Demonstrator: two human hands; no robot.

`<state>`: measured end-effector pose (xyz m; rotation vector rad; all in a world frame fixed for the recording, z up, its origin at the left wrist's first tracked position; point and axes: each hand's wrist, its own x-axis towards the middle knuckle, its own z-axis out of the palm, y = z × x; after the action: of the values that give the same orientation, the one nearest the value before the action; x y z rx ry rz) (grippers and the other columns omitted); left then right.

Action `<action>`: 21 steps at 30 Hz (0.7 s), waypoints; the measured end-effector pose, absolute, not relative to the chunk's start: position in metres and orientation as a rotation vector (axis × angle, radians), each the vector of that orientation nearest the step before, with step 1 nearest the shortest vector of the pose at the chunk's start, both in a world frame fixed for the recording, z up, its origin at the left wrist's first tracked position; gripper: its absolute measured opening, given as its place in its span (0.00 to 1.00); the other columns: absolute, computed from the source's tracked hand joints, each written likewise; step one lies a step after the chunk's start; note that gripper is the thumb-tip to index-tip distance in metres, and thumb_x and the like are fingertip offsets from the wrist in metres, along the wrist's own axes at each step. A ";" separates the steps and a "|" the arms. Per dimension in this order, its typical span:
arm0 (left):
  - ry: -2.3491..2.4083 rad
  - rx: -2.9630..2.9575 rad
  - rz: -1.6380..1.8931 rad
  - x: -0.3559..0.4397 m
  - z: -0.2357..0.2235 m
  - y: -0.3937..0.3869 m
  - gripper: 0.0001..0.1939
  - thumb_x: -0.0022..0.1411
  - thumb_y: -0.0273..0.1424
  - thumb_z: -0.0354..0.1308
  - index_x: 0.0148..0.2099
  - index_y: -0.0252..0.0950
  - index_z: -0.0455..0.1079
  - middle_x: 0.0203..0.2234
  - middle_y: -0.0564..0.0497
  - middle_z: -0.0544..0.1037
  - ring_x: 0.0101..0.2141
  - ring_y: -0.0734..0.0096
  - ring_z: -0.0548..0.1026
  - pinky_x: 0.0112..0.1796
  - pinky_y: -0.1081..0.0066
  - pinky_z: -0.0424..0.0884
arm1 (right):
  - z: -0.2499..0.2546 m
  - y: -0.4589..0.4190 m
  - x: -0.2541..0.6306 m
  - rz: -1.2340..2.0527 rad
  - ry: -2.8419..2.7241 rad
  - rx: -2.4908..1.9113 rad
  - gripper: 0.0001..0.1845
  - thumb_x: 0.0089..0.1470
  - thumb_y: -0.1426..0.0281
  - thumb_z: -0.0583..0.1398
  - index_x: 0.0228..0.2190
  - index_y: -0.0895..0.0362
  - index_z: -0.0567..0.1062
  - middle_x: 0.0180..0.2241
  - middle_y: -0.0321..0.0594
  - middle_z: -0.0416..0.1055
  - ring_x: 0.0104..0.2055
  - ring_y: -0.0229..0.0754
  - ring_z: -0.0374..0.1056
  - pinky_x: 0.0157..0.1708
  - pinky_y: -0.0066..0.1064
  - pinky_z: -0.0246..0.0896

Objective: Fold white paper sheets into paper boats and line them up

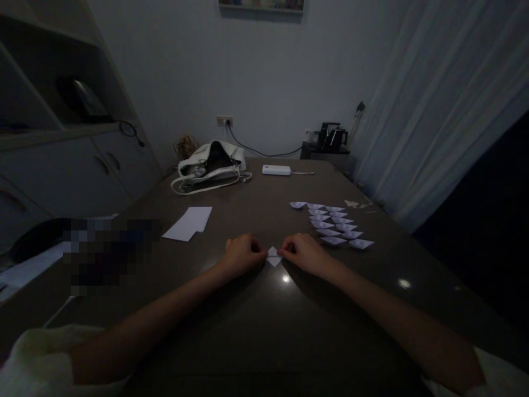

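Observation:
Between my two hands is a small folded piece of white paper (274,257), roughly diamond-shaped, close above or on the dark table. My left hand (244,253) pinches its left corner between thumb and fingers. The right corner is pinched the same way by my right hand (303,252). Beyond my right hand, several small folded paper boats (332,240) stand in rows on the table. A stack of white paper sheets (188,224) lies to the left, past my left hand.
A white handbag (215,165) sits at the table's far left. Near the far edge lies a white power bank (276,170) with a short cable. Paper scraps (357,204) are at the right edge. A blurred-out patch (111,253) covers something on the left.

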<state>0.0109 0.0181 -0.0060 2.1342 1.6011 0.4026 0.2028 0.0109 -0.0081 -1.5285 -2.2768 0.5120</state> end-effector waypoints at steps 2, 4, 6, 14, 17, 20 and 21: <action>1.636 2.110 0.368 0.013 -0.004 0.018 0.12 0.54 0.39 0.56 0.31 0.36 0.74 0.33 0.47 0.78 0.38 0.58 0.74 0.41 0.61 0.63 | -0.008 0.011 0.202 0.524 -2.275 -1.552 0.08 0.53 0.68 0.61 0.27 0.60 0.77 0.24 0.40 0.74 0.25 0.36 0.67 0.23 0.25 0.51; 1.675 2.093 0.337 0.016 -0.002 0.018 0.11 0.53 0.38 0.56 0.31 0.36 0.74 0.34 0.47 0.78 0.38 0.57 0.74 0.41 0.61 0.64 | -0.007 0.010 0.201 0.530 -2.279 -1.577 0.08 0.53 0.68 0.61 0.27 0.59 0.77 0.24 0.40 0.74 0.25 0.36 0.68 0.23 0.25 0.51; 1.707 2.081 0.317 0.018 -0.001 0.018 0.11 0.52 0.38 0.56 0.31 0.37 0.74 0.33 0.47 0.78 0.38 0.57 0.74 0.41 0.60 0.64 | -0.007 0.010 0.200 0.503 -2.288 -1.590 0.08 0.53 0.68 0.60 0.26 0.59 0.77 0.24 0.39 0.74 0.26 0.36 0.68 0.23 0.26 0.50; 1.679 2.118 0.272 0.011 -0.002 0.025 0.12 0.51 0.41 0.59 0.31 0.38 0.75 0.37 0.46 0.76 0.43 0.55 0.71 0.41 0.60 0.64 | -0.011 0.009 0.204 0.342 -2.336 -1.498 0.07 0.52 0.68 0.62 0.32 0.58 0.71 0.29 0.38 0.71 0.30 0.38 0.65 0.27 0.27 0.49; 1.670 2.138 0.267 0.006 -0.003 0.028 0.13 0.51 0.43 0.61 0.32 0.39 0.76 0.41 0.45 0.74 0.44 0.54 0.70 0.41 0.59 0.64 | -0.015 0.014 0.208 0.383 -2.317 -1.455 0.09 0.50 0.69 0.64 0.33 0.57 0.69 0.30 0.37 0.69 0.30 0.36 0.63 0.27 0.26 0.49; 1.663 2.157 0.268 0.005 -0.004 0.029 0.13 0.51 0.43 0.61 0.32 0.39 0.76 0.40 0.45 0.74 0.44 0.54 0.69 0.41 0.58 0.64 | -0.017 0.019 0.210 0.443 -2.316 -1.430 0.07 0.49 0.71 0.64 0.30 0.57 0.70 0.28 0.35 0.68 0.29 0.35 0.62 0.27 0.25 0.49; 1.655 2.162 0.270 0.004 -0.005 0.029 0.13 0.51 0.43 0.61 0.32 0.40 0.76 0.40 0.45 0.74 0.44 0.54 0.69 0.41 0.58 0.64 | -0.017 0.020 0.211 0.471 -2.317 -1.419 0.07 0.49 0.71 0.64 0.30 0.57 0.70 0.28 0.34 0.67 0.29 0.35 0.61 0.28 0.25 0.49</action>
<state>0.0044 0.0294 -0.0046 2.1622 1.6548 0.2705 0.2108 0.0198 -0.0171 -1.4191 -2.3173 0.4712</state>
